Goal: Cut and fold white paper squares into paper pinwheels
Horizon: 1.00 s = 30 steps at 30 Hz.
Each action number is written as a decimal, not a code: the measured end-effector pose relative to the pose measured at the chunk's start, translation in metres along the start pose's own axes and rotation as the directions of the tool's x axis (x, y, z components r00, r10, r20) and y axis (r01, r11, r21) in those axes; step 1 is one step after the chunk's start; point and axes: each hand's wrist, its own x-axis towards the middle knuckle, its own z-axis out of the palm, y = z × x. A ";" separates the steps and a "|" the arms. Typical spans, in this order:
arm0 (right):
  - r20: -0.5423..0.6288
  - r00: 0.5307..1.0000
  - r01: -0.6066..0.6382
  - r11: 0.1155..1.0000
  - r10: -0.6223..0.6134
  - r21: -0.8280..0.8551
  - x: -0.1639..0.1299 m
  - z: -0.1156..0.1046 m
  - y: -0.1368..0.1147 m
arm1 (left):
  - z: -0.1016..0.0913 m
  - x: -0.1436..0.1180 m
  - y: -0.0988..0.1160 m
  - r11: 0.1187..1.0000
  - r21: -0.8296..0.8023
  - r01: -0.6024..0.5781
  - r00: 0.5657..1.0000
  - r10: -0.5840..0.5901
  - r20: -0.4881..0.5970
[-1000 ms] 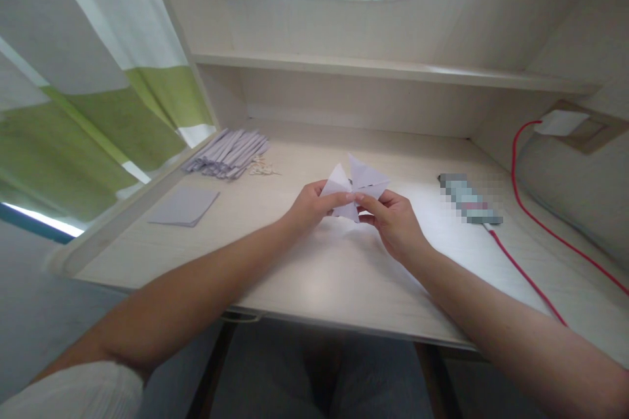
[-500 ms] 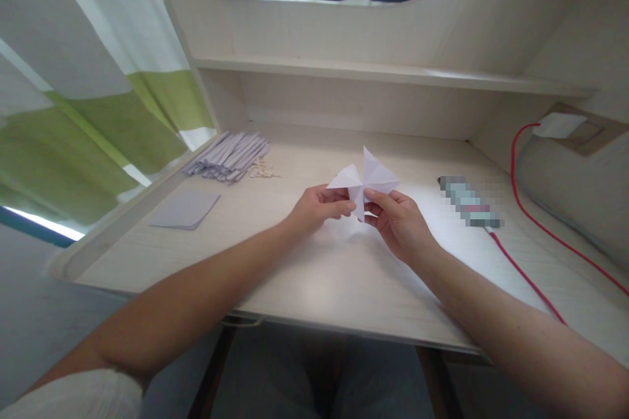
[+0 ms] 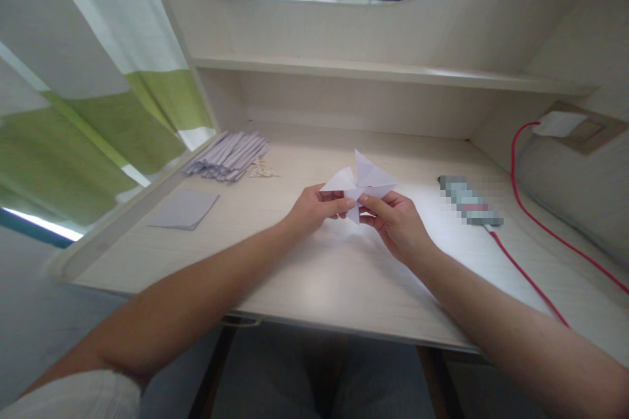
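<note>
Above the middle of the desk, both hands hold a white folded-paper pinwheel (image 3: 372,173) with pointed flaps spreading out from its centre. My left hand (image 3: 314,208) pinches its left side, thumb on top and fingers beneath. My right hand (image 3: 396,219) grips the lower right of it, with the thumb pressed near the centre. Part of the lower folds is hidden behind the fingers. One tall flap points up and away, and a small tip hangs down between the hands.
On the left of the desk (image 3: 314,281) lies a pile of rolled paper sticks (image 3: 228,156), with small pale bits (image 3: 264,169) beside it. Nearer me is a stack of square paper (image 3: 184,209). A blurred phone (image 3: 470,200) on a red cable (image 3: 528,280) lies at right.
The pinwheel has shifted slightly left and turned a little. My right thumb has slid a bit left and lower, closer to my left thumb.
</note>
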 end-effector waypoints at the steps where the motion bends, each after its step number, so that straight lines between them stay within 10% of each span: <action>1: 0.005 1.000 0.005 1.000 -0.005 -0.011 0.000 0.000 0.000 | 0.000 0.000 0.000 1.000 0.000 0.003 1.000 -0.003 -0.002; 30: 0.001 1.000 -0.024 0.997 0.025 -0.071 0.001 0.002 0.006 | 0.003 0.003 -0.006 0.986 -0.164 0.011 0.996 -0.025 -0.087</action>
